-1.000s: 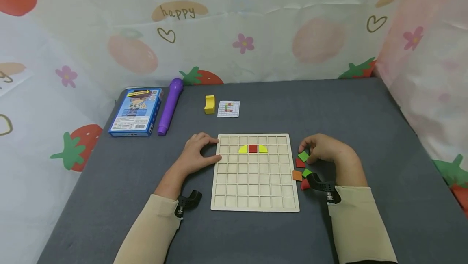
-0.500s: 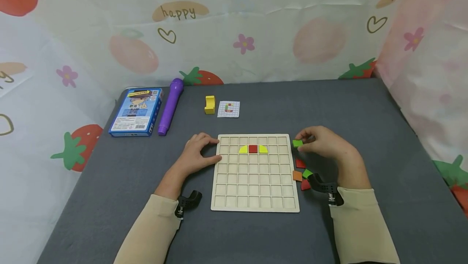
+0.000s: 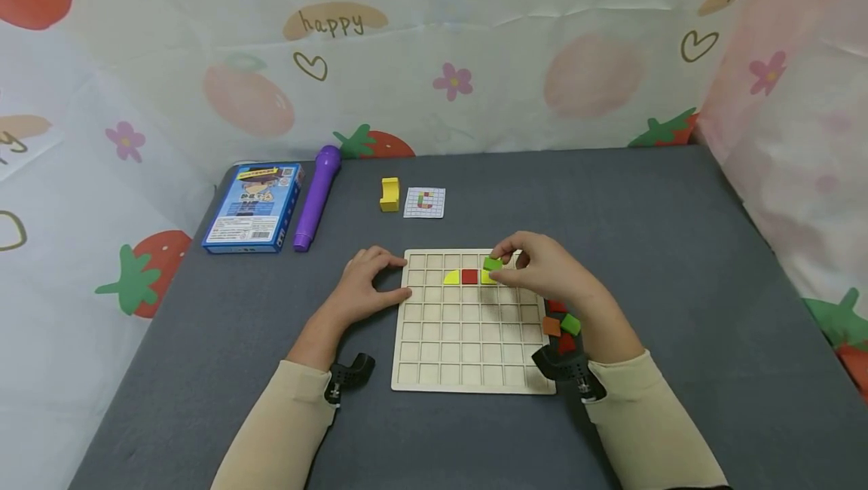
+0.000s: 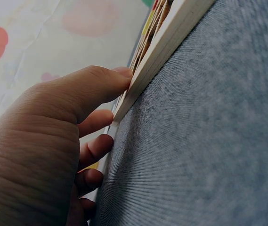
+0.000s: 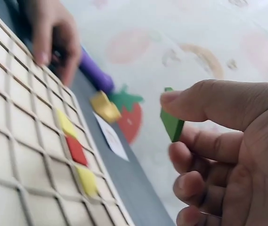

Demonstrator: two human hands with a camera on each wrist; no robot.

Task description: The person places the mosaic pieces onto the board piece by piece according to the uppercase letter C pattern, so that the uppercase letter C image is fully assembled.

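A wooden grid board (image 3: pixel 441 335) lies flat on the grey cloth. One red square tile (image 3: pixel 469 277) sits in its upper part between two yellow rounded tiles (image 3: pixel 450 277). My right hand (image 3: pixel 542 267) pinches a green tile (image 5: pixel 172 123) between thumb and forefinger, held above the board near the right yellow tile, which it partly covers in the head view. At the board's left edge rests my left hand (image 3: pixel 359 286), thumb and fingertip touching the rim, fingers fairly straight. Beside the right edge lie an orange tile (image 3: pixel 551 326), another green tile (image 3: pixel 571 324) and red tiles (image 3: pixel 566 344).
Behind the board lie a small pattern card (image 3: pixel 424 203) and a yellow block (image 3: pixel 389 194). A purple microphone-shaped stick (image 3: pixel 317 200) and a blue box (image 3: pixel 252 207) stand at the back left. A printed curtain (image 3: pixel 502 30) hangs behind the table.
My right hand has lifted the green tile from the pile and carried it left over the board's upper rows. The left hand stays at the board's edge.
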